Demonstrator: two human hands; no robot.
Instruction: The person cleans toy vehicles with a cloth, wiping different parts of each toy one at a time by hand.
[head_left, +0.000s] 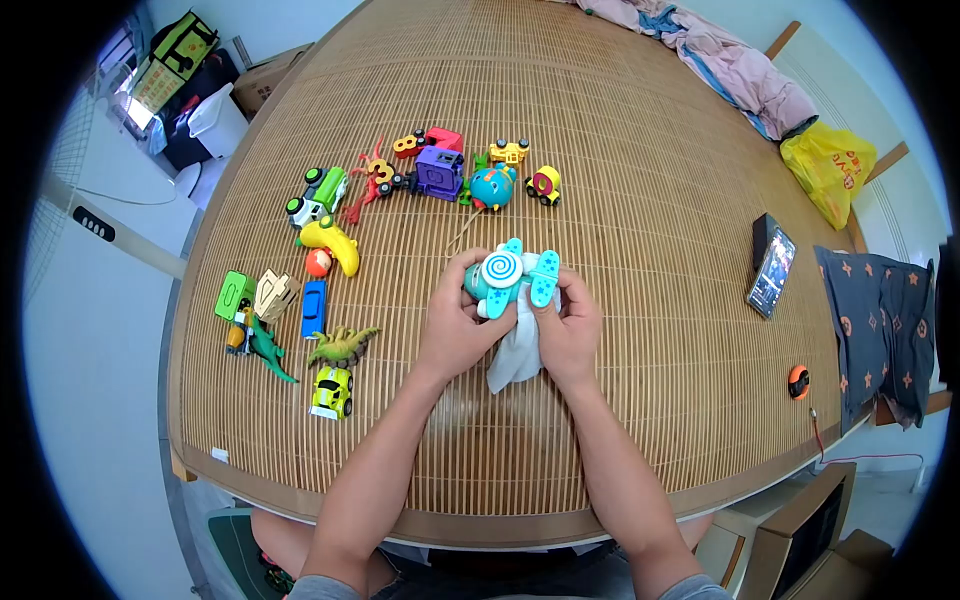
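Note:
A teal toy [502, 268] with a white spiral disc and star-patterned blades is held between both hands above the bamboo mat. My left hand [455, 325] is closed around the toy's left side, its thumb near the lower blade. On the other side, my right hand [568, 330] has its fingers closed on a white cloth [517, 352], which hangs below the toy. The right thumb presses near the right-hand blade. The fingertips behind the toy are partly hidden.
Toy vehicles, dinosaurs and a yellow banana [330, 240] lie on the mat [640, 220] at left and beyond the hands. A phone [772, 275], an orange round object [798, 382] and a yellow bag [828, 170] are at right.

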